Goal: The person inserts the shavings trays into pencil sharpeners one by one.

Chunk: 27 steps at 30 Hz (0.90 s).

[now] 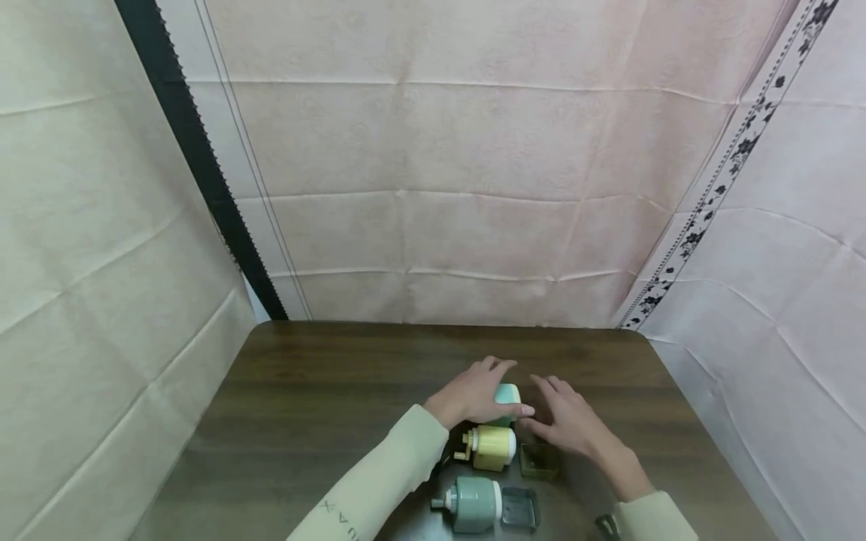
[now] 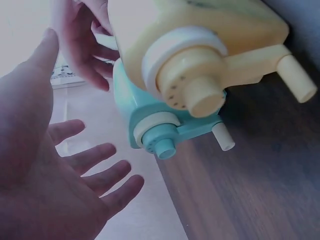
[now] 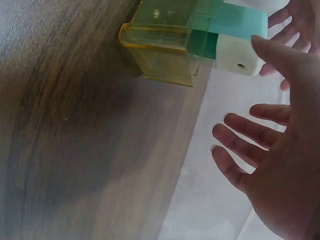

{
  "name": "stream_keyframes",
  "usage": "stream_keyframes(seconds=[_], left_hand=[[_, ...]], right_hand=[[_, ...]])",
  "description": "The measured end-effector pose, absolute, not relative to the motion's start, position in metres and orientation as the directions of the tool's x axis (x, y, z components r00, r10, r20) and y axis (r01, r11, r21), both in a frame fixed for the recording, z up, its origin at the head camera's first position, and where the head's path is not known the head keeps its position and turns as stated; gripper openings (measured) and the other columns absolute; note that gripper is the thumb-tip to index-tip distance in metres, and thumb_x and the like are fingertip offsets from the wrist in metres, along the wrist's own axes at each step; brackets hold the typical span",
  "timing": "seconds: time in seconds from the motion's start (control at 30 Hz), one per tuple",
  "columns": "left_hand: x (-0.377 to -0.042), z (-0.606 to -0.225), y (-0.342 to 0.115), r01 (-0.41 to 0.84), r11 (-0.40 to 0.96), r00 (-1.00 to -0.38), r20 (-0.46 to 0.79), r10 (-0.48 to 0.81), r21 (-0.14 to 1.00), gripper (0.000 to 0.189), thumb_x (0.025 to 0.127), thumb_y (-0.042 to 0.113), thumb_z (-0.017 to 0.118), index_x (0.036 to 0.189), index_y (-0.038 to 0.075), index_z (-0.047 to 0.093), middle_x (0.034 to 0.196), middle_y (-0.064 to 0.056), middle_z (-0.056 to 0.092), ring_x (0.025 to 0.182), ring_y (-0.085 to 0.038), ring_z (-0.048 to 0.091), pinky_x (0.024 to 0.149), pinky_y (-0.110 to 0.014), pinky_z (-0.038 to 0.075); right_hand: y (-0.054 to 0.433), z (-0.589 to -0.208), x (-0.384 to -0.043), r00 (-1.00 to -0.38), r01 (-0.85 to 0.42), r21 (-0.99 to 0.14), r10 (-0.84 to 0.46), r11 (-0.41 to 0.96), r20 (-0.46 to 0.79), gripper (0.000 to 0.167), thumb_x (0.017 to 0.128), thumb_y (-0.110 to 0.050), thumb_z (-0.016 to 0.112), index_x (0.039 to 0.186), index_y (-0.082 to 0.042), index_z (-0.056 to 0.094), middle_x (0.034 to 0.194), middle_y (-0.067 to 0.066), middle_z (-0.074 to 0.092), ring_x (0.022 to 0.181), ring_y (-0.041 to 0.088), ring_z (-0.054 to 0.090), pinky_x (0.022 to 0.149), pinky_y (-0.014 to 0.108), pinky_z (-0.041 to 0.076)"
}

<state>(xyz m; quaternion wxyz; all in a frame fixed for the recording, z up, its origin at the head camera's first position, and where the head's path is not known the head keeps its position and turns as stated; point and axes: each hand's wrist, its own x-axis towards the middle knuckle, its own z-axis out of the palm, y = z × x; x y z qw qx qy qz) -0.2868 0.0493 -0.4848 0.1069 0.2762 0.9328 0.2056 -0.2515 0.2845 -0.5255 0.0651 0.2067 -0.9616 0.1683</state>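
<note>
Three crank pencil sharpeners stand in a row on the table. The mint sharpener (image 1: 507, 394) is farthest back, the yellow sharpener (image 1: 492, 447) is in the middle, and the blue-green sharpener (image 1: 473, 505) is nearest. My left hand (image 1: 476, 392) reaches over beside the mint one, fingers loosely extended and thumb passing in front of it, partly hiding it. To its right, my right hand (image 1: 571, 417) hovers with fingers spread and nothing in its grasp. In the left wrist view, cranks on the yellow sharpener (image 2: 200, 20) and the mint sharpener (image 2: 150, 107) show clearly.
A clear yellow drawer (image 1: 539, 461) lies right of the yellow sharpener, under the right hand. A clear grey drawer (image 1: 519, 508) sits beside the blue-green sharpener. Cloth curtains (image 1: 440, 233) hang behind the wooden table (image 1: 325, 391) and on both sides.
</note>
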Motion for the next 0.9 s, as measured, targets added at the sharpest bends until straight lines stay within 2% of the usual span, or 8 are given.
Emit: stream_keyframes(seconds=[0.23, 0.53, 0.7, 0.9], left_hand=[[-0.271, -0.480, 0.038, 0.516, 0.745, -0.820, -0.008, 0.573, 0.423, 0.104, 0.087, 0.091, 0.048, 0.170, 0.034, 0.022, 0.176, -0.002, 0.019, 0.159, -0.028, 0.025, 0.118, -0.056, 0.039], [-0.255, -0.474, 0.024, 0.547, 0.715, -0.804, 0.034, 0.594, 0.435, 0.104, 0.087, 0.093, 0.046, 0.170, 0.037, 0.018, 0.177, -0.001, 0.015, 0.161, -0.028, 0.020, 0.119, -0.058, 0.037], [-0.247, -0.473, 0.020, 0.548, 0.720, -0.807, 0.041, 0.589, 0.425, 0.103, 0.088, 0.091, 0.048, 0.170, 0.035, 0.021, 0.176, -0.002, 0.018, 0.160, -0.028, 0.025, 0.118, -0.058, 0.038], [-0.237, -0.475, 0.017, 0.542, 0.735, -0.812, 0.029, 0.582, 0.408, 0.103, 0.086, 0.092, 0.049, 0.169, 0.035, 0.026, 0.171, -0.002, 0.028, 0.152, -0.028, 0.038, 0.116, -0.056, 0.042]], right_hand=[[0.288, -0.521, -0.243, -0.896, -0.414, -0.233, -0.347, 0.880, 0.278, 0.090, 0.095, -0.062, 0.071, 0.159, -0.005, 0.045, 0.149, 0.022, 0.055, 0.136, 0.045, 0.052, 0.098, 0.075, 0.045], [0.292, -0.515, -0.229, -0.890, -0.407, -0.225, -0.330, 0.885, 0.313, 0.093, 0.094, -0.064, 0.072, 0.162, -0.009, 0.041, 0.154, 0.021, 0.051, 0.138, 0.046, 0.049, 0.096, 0.081, 0.042], [0.294, -0.514, -0.221, -0.900, -0.392, -0.236, -0.316, 0.889, 0.301, 0.094, 0.094, -0.066, 0.071, 0.162, -0.008, 0.042, 0.153, 0.020, 0.051, 0.137, 0.045, 0.050, 0.096, 0.078, 0.044], [0.297, -0.517, -0.211, -0.909, -0.384, -0.246, -0.317, 0.890, 0.270, 0.091, 0.093, -0.068, 0.070, 0.158, -0.008, 0.047, 0.147, 0.020, 0.056, 0.131, 0.044, 0.055, 0.093, 0.072, 0.048]])
